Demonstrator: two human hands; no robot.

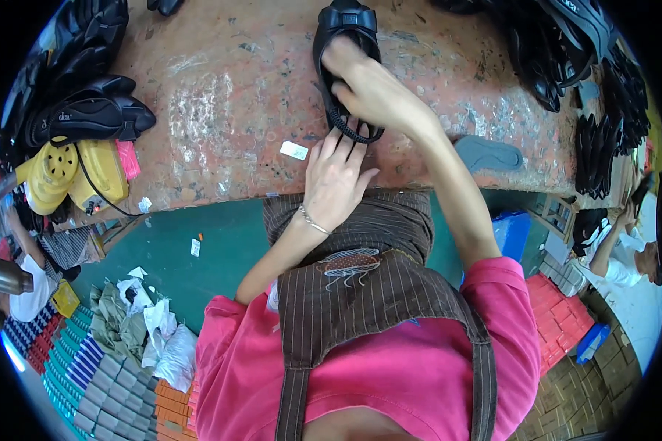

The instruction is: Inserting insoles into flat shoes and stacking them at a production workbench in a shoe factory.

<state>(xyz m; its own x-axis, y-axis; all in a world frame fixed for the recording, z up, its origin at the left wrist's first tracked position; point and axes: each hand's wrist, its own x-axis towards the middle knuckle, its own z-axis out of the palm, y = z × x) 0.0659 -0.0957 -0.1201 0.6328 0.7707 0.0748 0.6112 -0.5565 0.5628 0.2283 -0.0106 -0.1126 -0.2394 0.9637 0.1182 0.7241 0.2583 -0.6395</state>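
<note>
The right hand point(371, 92) grips a black sandal point(343, 51) lying on the worn reddish bench point(221, 95). The left hand point(336, 176), fingers loosely spread, touches the sandal's near end. A small white tag point(294, 151) lies just beside it.

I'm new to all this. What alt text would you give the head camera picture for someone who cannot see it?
Seen from above, a person's right hand and left hand hold a black sandal on a worn reddish workbench. More black sandals and yellow shoe forms are piled at the bench's left end.

Worn reddish worktable point(221, 95), seemingly brick floor point(566, 397)
</note>
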